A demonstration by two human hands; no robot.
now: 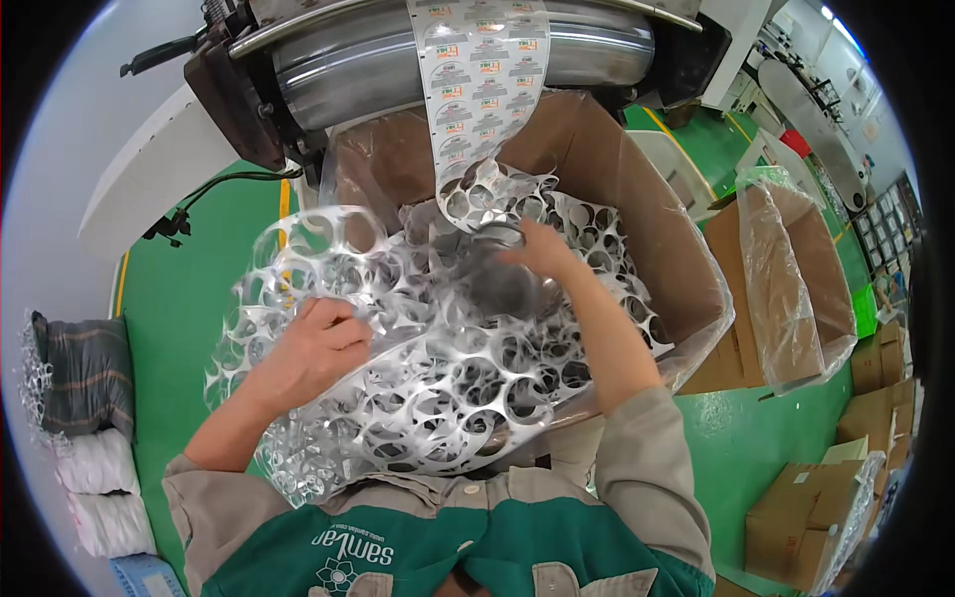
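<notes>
My left hand (pixel 316 350) pinches silver, hole-punched film (pixel 435 350); my right hand (pixel 543 251) is blurred, grip indeterminable. The plastic-lined brown cardboard box (pixel 668 254) presumably contains its spread.

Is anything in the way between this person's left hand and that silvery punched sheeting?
Nothing visible: the left hand is right at the sheeting, its curled fingers on it. The printed strip hangs farther off, to that hand's right, not between them.

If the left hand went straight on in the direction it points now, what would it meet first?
Probably the silvery perforated sheeting, right at the fingertips of the left hand; exact depth is unclear.
</notes>
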